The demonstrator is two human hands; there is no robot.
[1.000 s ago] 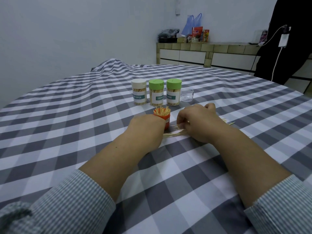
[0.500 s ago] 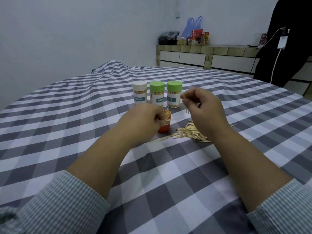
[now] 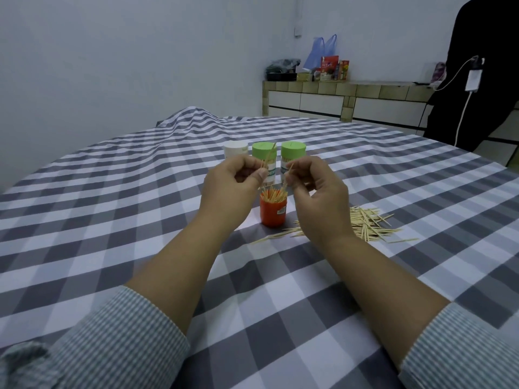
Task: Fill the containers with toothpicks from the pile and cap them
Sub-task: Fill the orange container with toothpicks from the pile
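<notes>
The left hand (image 3: pixel 238 178) pinched toothpicks upright, its grip closed on them above and just left of the open orange container (image 3: pixel 273 210). That container stood crammed with toothpicks, points up. The right hand (image 3: pixel 311 186) pinched another toothpick slanting down toward the container's mouth, so it seemed nearer to dropping in. Behind stood three capped containers (image 3: pixel 264 161). The loose toothpick pile (image 3: pixel 365 226) lay on the counter (image 3: pixel 112 220), right of the container.

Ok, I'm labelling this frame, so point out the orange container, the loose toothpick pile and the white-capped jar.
orange container (image 3: pixel 273 214): head view, on its front wall.
toothpick pile (image 3: pixel 365 224): head view, on the pile's middle.
white-capped jar (image 3: pixel 234 148): head view, on its cap.
</notes>
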